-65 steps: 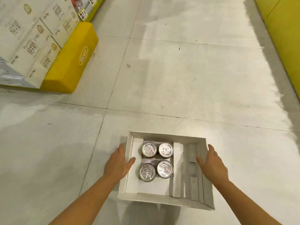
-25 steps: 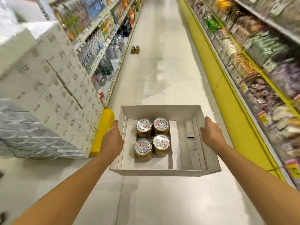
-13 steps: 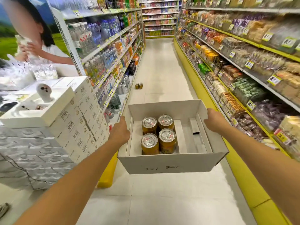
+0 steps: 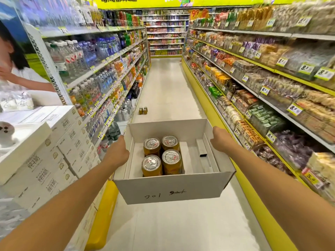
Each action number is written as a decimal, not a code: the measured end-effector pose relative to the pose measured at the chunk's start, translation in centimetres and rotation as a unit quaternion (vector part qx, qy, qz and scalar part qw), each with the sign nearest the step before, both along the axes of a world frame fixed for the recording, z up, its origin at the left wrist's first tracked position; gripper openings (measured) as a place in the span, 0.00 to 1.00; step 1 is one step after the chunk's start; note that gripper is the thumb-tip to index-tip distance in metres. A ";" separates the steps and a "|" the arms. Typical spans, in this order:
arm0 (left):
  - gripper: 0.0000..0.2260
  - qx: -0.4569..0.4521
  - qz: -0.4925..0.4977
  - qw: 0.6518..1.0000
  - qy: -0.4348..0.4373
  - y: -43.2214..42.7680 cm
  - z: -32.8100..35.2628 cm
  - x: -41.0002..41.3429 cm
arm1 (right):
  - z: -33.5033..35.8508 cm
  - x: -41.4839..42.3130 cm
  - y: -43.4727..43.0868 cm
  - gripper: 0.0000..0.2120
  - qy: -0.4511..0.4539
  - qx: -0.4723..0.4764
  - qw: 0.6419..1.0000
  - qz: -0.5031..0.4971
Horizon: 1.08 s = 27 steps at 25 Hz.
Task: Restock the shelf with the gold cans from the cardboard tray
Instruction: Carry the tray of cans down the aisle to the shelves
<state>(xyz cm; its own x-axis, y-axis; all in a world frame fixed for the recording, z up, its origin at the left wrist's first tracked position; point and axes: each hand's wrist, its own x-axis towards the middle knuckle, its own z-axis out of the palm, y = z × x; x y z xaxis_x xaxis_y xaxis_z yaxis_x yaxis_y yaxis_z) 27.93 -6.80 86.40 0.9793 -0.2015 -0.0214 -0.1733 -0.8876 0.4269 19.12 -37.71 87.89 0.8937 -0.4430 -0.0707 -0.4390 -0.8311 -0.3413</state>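
I hold a white cardboard tray (image 4: 170, 191) in the air at chest height, in the middle of a shop aisle. My left hand (image 4: 117, 153) grips its left wall and my right hand (image 4: 220, 139) grips its right wall. Inside the tray stand several gold cans (image 4: 162, 156) with silver tops, upright in a tight block left of centre. Two more gold cans (image 4: 143, 110) stand on the floor farther down the aisle, near the left shelf (image 4: 108, 91) of drinks.
A stack of white cartons (image 4: 54, 156) with a yellow corner guard (image 4: 104, 214) stands close on my left. Snack shelves (image 4: 262, 84) with a yellow base line the right. A poster of a person (image 4: 16, 69) hangs at far left. The aisle floor (image 4: 168, 91) runs ahead.
The tray came up off the floor in both hands to chest height. My view rose from the floor to look down the aisle.
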 end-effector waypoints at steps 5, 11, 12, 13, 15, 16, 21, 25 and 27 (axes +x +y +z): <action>0.18 0.002 0.010 1.000 -0.027 -7.4 0.5 11.3 | 0.2 12.2 -7.8 0.03 -0.022 0.014 1.000 0.014; 0.21 -0.009 0.039 0.998 -0.039 -14.8 3.4 23.8 | 2.5 27.5 -15.6 0.08 -0.048 0.014 0.998 0.037; 0.21 -0.022 0.044 0.998 -0.038 -15.7 3.4 26.4 | 2.8 30.3 -16.6 0.05 -0.048 0.015 0.998 0.046; 0.20 -0.040 0.050 0.997 -0.037 -16.5 3.1 29.1 | 3.0 32.9 -17.5 0.03 -0.044 0.011 0.998 0.052; 0.18 -0.060 0.060 0.996 -0.034 -17.8 2.5 34.2 | 3.0 38.3 -19.2 0.03 -0.041 0.000 0.998 0.057; 0.18 -0.063 0.066 0.995 -0.028 -18.5 2.1 36.6 | 2.8 40.8 -19.9 0.05 -0.043 0.003 0.998 0.053; 0.21 -0.047 0.077 0.996 -0.026 -21.5 0.1 52.1 | 0.8 56.0 -23.1 0.03 -0.040 0.004 0.998 0.057; 0.19 -0.041 0.078 0.996 -0.033 -23.6 0.0 63.0 | 0.4 67.5 -25.7 0.06 -0.050 0.011 0.997 0.057; 0.22 -0.049 0.079 0.995 -0.033 -24.9 0.7 69.1 | 0.7 74.2 -26.9 0.10 -0.053 0.024 0.997 0.054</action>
